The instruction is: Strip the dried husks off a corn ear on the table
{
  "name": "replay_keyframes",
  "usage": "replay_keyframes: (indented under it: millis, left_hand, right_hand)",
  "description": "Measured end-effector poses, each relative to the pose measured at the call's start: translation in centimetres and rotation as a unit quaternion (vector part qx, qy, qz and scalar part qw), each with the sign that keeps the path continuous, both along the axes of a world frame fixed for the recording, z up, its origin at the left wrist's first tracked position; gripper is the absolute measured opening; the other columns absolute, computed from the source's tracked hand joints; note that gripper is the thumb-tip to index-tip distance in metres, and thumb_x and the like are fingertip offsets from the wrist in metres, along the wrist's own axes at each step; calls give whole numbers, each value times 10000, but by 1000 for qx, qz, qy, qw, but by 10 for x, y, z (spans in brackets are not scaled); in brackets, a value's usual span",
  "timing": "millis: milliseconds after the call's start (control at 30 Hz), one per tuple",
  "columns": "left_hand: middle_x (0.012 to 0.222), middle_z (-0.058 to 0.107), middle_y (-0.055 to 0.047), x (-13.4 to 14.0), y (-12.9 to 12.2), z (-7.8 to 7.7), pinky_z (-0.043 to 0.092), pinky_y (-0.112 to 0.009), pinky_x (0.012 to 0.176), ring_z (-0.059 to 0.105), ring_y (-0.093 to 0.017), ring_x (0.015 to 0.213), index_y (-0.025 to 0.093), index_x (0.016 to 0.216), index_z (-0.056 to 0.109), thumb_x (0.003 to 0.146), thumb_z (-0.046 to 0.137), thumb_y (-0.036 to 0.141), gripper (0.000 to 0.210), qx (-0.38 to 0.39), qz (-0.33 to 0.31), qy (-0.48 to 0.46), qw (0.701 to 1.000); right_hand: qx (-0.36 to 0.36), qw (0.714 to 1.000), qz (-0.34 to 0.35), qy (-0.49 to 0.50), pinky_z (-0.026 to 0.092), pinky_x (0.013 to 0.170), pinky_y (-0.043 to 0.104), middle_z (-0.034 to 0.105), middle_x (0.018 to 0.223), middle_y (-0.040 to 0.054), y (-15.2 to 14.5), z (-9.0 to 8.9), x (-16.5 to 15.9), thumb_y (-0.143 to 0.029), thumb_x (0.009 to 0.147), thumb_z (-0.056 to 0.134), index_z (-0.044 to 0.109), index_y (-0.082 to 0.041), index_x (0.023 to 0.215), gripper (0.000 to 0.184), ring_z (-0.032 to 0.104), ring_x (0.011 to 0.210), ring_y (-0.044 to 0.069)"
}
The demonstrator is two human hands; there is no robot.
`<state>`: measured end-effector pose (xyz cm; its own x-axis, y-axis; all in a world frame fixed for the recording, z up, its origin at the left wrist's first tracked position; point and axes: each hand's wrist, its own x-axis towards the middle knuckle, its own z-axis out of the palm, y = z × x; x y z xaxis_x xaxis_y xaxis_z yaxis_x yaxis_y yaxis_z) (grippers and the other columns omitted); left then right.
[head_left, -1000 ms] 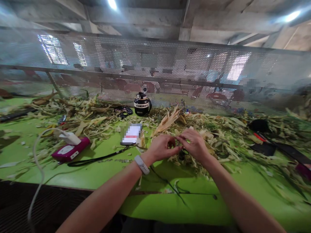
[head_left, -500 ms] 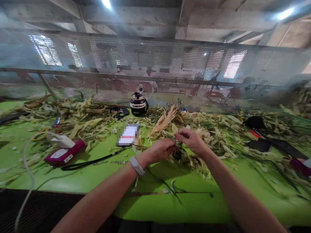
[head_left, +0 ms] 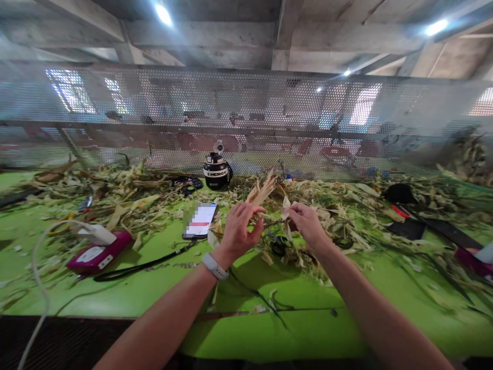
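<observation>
My right hand (head_left: 308, 225) is pinched shut on a pale strip of dried corn husk (head_left: 285, 216), which stands up from its fingertips. Just left of it is my left hand (head_left: 242, 226), with a white band (head_left: 214, 266) on the wrist. Its fingers are curved, with the thumb apart from them, and I see nothing clearly held there. A pair of dark-handled scissors (head_left: 280, 245) appears to lie among scraps below and between the hands. Beyond them rests a larger bundle of tan corn husks (head_left: 264, 189).
Husk scraps (head_left: 342, 198) cover much of the green table (head_left: 292, 329). Left of my hands lie a phone (head_left: 201, 218) with a black strap and a magenta power strip (head_left: 99, 253) with a white charger. A black bottle (head_left: 216, 172) stands before a perforated metal screen (head_left: 246, 97).
My hands have drawn apart; before, they met over the scraps. The left fingers have lifted and spread, and the pale husk strip now shows in my right hand. The view has tilted slightly up.
</observation>
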<state>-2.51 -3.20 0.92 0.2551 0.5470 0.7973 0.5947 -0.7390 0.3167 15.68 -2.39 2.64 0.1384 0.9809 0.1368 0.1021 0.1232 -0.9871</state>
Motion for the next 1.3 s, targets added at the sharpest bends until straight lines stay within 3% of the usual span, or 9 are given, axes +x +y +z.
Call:
replay_keyframes:
  millis: [167,300,433,667,800,867,967,1167,1300]
  left_hand:
    - [863,654,-70,12,-12,-4,444,-352,798,586,-196,810,164,1163,519,791,574,409,448,-106,-75,21,991]
    - [1020,647,-102,18,-7,-9,473,-333,800,608,-193,900,167,1130,537,816,556,363,370,-171,-119,-85,974]
    - [1000,647,-91,17,-1,-7,484,-314,806,612,-174,887,144,978,586,804,574,353,272,-267,-175,-231,919]
    - [830,643,-44,12,4,-1,458,-287,784,561,-134,785,124,858,636,750,625,404,300,-342,-205,-261,879]
    - [758,637,-18,10,5,-1,463,-269,727,560,-107,696,127,854,641,665,698,433,365,-428,-249,-293,818]
    - [717,625,-7,10,5,-1,461,-256,684,544,-92,650,125,835,640,638,722,426,369,-446,-262,-288,806]
    - [672,600,8,9,3,0,447,-237,628,516,-76,601,121,788,625,612,744,412,361,-452,-272,-274,804]
    - [626,550,60,7,5,0,401,-188,571,496,-54,560,144,962,564,575,781,352,490,-454,-251,-313,795]
    - [639,548,52,9,3,-3,413,-197,560,510,-59,542,161,1036,539,677,692,446,483,-493,-277,-332,755]
  right_hand:
    - [39,999,-11,9,411,428,236,513,515,-36,-5,-4,-11,-393,617,666,521,-184,605,254,485,456,106]
    - [72,996,40,17,488,542,275,592,617,1,-15,-1,-19,-425,656,674,552,-184,635,271,571,569,143]
    - [8,996,51,72,498,566,273,571,586,-32,-19,3,-19,-396,643,693,534,-184,627,266,583,539,128]
    - [-39,980,131,143,481,490,263,591,589,-44,-20,-1,-19,-360,661,639,520,-191,772,234,556,451,118]
    - [4,995,81,53,411,437,226,552,563,-48,-14,0,-11,-422,713,591,533,-190,804,256,492,442,99]
    - [64,996,63,-19,431,519,228,562,617,-29,-11,0,-8,-420,726,593,570,-181,764,243,518,547,106]
    - [106,988,101,-51,445,630,247,617,739,2,-8,-1,-8,-412,709,629,623,-176,796,252,548,682,125]
    - [-7,984,150,93,411,557,214,585,658,-35,-14,-3,-18,-415,607,733,577,-177,741,315,508,565,83]
    - [21,987,119,106,367,484,202,502,561,-63,-14,-4,-21,-456,608,723,510,-183,668,351,426,485,67]
